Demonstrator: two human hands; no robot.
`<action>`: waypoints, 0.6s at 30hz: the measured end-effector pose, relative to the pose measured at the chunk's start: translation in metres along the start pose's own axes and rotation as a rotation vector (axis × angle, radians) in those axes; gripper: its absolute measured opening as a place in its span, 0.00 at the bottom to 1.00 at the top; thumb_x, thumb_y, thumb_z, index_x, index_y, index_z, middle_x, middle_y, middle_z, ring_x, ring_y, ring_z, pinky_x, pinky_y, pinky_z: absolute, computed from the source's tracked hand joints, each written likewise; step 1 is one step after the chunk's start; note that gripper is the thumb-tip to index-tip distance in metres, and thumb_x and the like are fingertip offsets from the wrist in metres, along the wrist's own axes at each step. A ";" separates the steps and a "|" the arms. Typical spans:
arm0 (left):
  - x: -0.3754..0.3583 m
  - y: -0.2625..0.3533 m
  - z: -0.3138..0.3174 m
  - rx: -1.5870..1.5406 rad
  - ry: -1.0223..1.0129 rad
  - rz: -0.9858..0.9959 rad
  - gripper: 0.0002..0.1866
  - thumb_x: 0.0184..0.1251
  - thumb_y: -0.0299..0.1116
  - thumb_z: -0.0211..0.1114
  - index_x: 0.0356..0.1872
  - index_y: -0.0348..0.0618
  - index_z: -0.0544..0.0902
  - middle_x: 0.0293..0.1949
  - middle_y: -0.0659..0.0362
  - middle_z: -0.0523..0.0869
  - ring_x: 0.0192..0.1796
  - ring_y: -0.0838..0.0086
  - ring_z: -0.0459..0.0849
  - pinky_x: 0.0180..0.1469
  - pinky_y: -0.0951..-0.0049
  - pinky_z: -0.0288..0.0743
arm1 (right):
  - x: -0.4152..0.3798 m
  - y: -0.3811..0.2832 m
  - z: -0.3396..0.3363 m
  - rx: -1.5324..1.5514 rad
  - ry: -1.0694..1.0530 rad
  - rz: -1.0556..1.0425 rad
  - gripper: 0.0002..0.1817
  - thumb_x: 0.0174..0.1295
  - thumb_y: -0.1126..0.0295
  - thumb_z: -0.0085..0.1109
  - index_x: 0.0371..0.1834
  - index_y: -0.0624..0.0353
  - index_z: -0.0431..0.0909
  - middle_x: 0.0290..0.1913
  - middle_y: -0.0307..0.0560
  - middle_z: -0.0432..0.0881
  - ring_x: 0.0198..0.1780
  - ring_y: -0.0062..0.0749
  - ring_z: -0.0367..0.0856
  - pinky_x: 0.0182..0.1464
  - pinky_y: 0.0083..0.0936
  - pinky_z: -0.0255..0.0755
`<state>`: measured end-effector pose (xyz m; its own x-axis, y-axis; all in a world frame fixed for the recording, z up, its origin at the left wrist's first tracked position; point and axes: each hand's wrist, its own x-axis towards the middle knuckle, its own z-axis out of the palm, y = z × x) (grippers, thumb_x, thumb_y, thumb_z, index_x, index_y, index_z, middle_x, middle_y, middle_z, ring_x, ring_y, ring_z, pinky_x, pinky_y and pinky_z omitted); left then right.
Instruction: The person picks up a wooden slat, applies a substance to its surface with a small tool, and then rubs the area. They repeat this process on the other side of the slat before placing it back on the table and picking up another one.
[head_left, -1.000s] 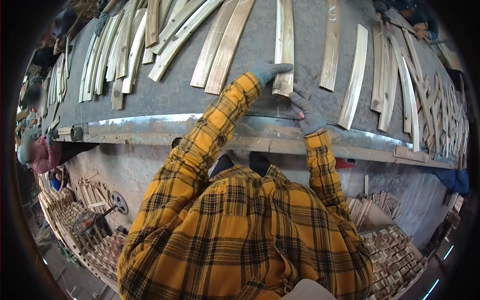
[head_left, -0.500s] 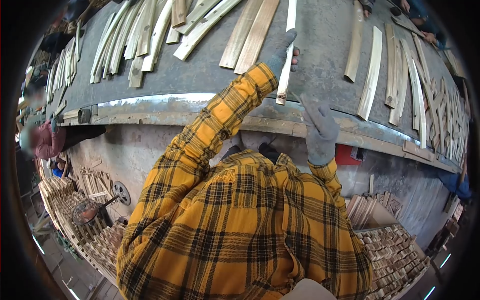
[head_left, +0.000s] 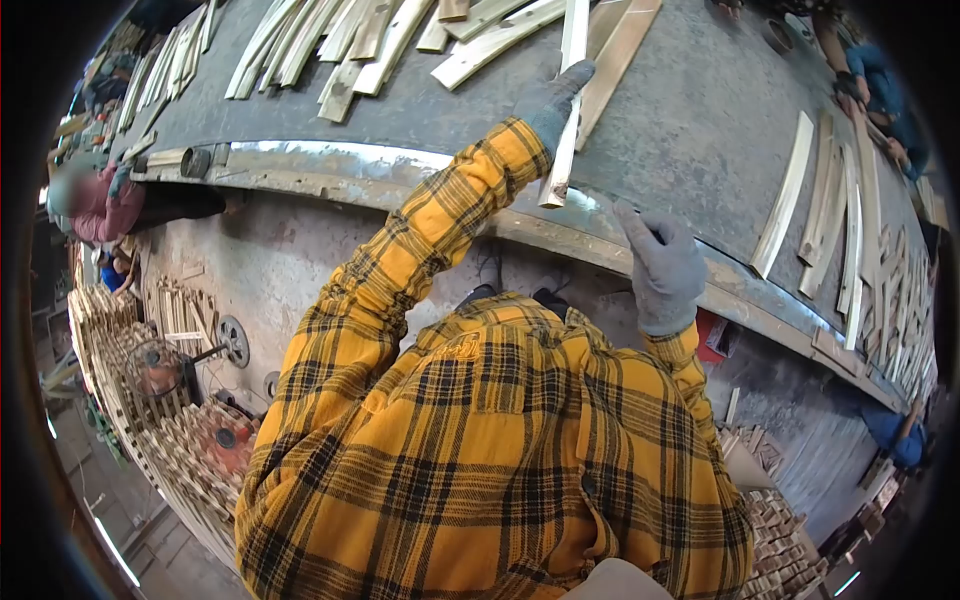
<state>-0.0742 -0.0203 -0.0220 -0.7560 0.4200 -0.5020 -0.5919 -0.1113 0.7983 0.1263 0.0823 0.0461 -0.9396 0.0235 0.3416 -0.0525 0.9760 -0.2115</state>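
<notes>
My left hand (head_left: 560, 100), in a grey glove, is wrapped round a pale wooden slat (head_left: 566, 150). The slat slants over the dark tabletop (head_left: 690, 130), with its near end close to the front edge. My right hand (head_left: 665, 270), also gloved in grey, hovers by that edge, apart from the slat. Its thumb and forefinger curl towards each other in a pinch around a small gap; I cannot make out anything in them. Just beyond my left hand lies a brownish slat (head_left: 618, 75).
Loose slats (head_left: 395, 45) lie at the far left, and more slats (head_left: 825, 205) at the right. Co-workers are at the far right (head_left: 875, 85) and at the left (head_left: 100, 200). Stacked wood pieces (head_left: 190, 440) stand below left, near a wheel (head_left: 233, 342).
The view has turned, shifting the table's contents. My right hand's fingers, stretched towards the slat before, are now curled and farther from it. A brownish slat at the right no longer shows.
</notes>
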 end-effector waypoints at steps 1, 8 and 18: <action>-0.002 -0.001 -0.008 0.051 0.014 0.087 0.35 0.62 0.52 0.64 0.64 0.40 0.67 0.37 0.54 0.80 0.32 0.72 0.79 0.35 0.71 0.77 | 0.006 -0.007 0.006 0.026 0.020 -0.011 0.14 0.54 0.68 0.63 0.44 0.39 0.83 0.30 0.34 0.77 0.30 0.32 0.76 0.29 0.28 0.73; -0.001 -0.005 -0.078 0.037 0.202 0.382 0.46 0.58 0.50 0.69 0.69 0.31 0.57 0.63 0.42 0.70 0.62 0.61 0.72 0.63 0.71 0.65 | 0.018 -0.042 0.033 0.159 -0.136 -0.158 0.23 0.50 0.78 0.61 0.49 0.39 0.83 0.29 0.36 0.78 0.31 0.30 0.78 0.30 0.23 0.72; -0.019 -0.007 -0.117 -0.025 0.430 0.109 0.31 0.54 0.51 0.72 0.52 0.37 0.78 0.38 0.55 0.83 0.38 0.72 0.79 0.40 0.72 0.74 | 0.041 -0.065 0.066 0.280 -0.111 -0.291 0.18 0.54 0.74 0.61 0.46 0.39 0.83 0.33 0.37 0.81 0.33 0.35 0.79 0.31 0.27 0.73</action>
<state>-0.0882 -0.1325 -0.0571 -0.8589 -0.0080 -0.5121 -0.5046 -0.1580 0.8488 0.0688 0.0054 0.0135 -0.9020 -0.2825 0.3265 -0.3963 0.8417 -0.3666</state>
